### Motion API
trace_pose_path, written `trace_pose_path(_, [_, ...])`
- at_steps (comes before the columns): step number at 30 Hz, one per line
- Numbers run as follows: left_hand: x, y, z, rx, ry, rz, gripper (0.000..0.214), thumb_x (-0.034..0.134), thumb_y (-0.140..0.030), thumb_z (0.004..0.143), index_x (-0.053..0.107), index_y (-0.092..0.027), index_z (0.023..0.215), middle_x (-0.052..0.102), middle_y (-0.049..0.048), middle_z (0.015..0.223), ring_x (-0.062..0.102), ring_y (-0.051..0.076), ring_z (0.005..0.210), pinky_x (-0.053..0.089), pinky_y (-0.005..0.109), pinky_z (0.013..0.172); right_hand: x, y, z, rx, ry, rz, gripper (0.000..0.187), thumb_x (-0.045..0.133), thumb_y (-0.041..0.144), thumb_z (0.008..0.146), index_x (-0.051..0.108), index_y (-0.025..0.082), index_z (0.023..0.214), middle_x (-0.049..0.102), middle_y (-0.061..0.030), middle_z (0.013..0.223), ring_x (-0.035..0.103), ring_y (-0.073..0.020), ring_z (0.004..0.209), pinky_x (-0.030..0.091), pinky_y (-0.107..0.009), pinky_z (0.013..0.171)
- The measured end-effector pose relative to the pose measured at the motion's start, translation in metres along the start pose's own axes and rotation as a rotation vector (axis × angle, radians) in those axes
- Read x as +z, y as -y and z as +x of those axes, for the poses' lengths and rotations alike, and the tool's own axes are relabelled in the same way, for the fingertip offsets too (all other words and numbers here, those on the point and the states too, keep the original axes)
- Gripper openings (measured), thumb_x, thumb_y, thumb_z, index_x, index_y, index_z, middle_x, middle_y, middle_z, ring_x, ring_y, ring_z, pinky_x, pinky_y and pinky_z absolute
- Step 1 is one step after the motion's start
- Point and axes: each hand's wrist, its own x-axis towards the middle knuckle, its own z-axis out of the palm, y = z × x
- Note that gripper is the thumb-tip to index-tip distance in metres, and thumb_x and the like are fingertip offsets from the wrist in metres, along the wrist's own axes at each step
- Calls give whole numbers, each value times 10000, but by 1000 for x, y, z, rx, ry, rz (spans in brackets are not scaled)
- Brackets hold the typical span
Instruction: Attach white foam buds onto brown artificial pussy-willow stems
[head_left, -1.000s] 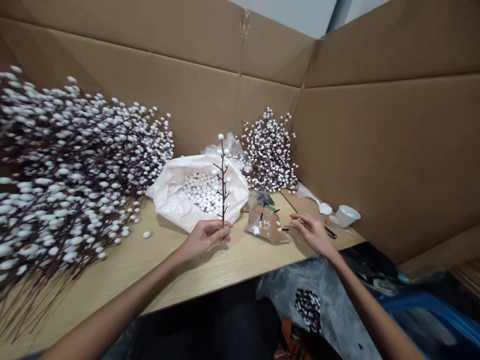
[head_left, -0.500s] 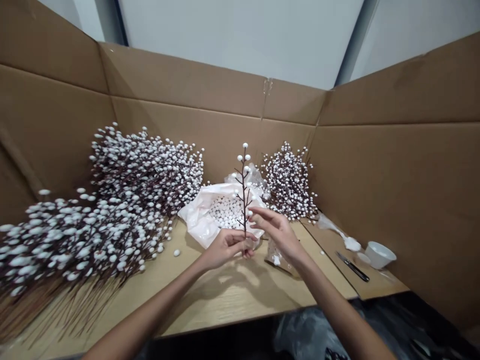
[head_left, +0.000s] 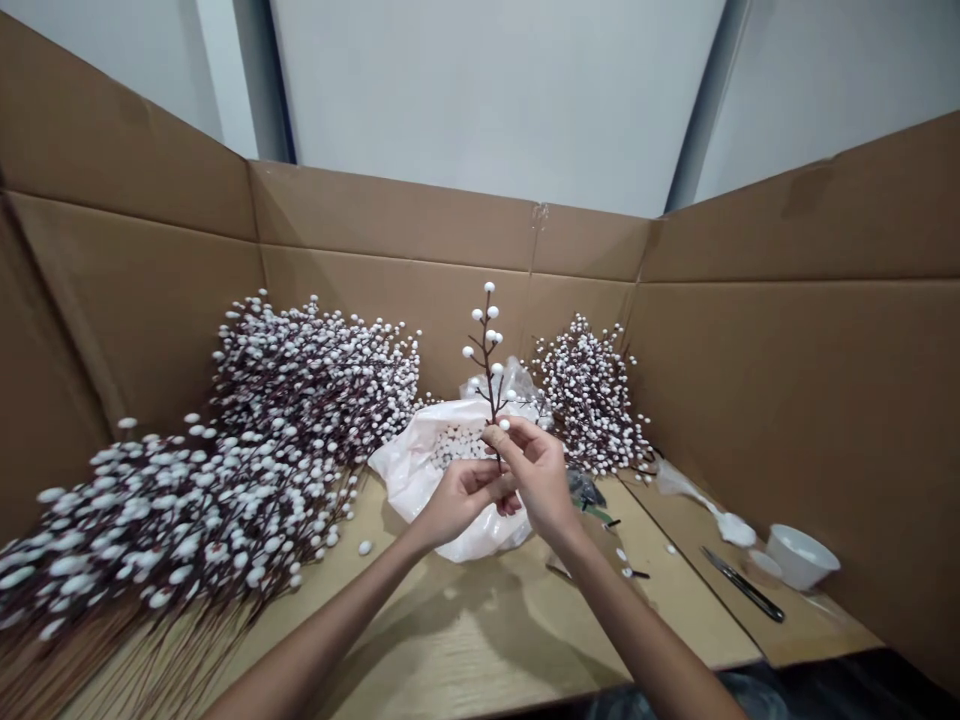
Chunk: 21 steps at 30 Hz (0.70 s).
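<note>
A thin dark twig (head_left: 488, 370) with several white foam beads on its side shoots stands upright in front of me. My left hand (head_left: 459, 497) is closed round the twig's lower stem. My right hand (head_left: 531, 472) is right beside it, its thumb and forefinger pinching a white bead (head_left: 505, 425) against a low shoot of the twig. Behind both hands lies an open pinkish plastic bag (head_left: 420, 466) holding loose white beads.
Large heaps of beaded twigs (head_left: 247, 450) cover the left of the wooden table (head_left: 480, 640); a smaller bunch (head_left: 592, 395) leans at the back. A white bowl (head_left: 799, 555), a dark tool (head_left: 742, 584) and stray beads lie at the right. Cardboard walls (head_left: 795, 380) surround the table.
My right hand came from the table's right side up to the twig and now pinches a bead on it. The view tilted upward, and the twig sits higher.
</note>
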Motion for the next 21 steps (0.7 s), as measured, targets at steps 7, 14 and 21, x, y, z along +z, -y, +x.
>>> trace_pose_path(7, [-16, -17, 23, -7, 162, 126, 380, 699, -408, 716, 648, -154, 995, 678, 113, 960, 629, 185, 785, 503, 290, 674, -9, 20, 31, -262, -111, -72, 199, 655, 359, 718, 581, 182, 770, 541, 15, 664, 496, -90, 545, 431, -213, 471])
trace_pose_path(14, [-77, -44, 102, -35, 4, 697, 372, 562, -358, 809, 612, -112, 1085, 667, 141, 1069, 632, 214, 931, 512, 305, 757, -46, 61, 67, -586, -341, -94, 143, 627, 312, 758, 599, 189, 825, 598, -7, 764, 563, -110, 651, 491, -258, 617])
trace_pose_path(21, [-104, -4, 195, -166, 64, 1081, 209, 583, -275, 845, 632, -122, 980, 646, 66, 1009, 616, 211, 887, 511, 354, 764, -72, 56, 73, -684, -425, -72, 98, 626, 210, 779, 653, 182, 869, 668, -32, 880, 609, -119, 733, 514, -258, 644])
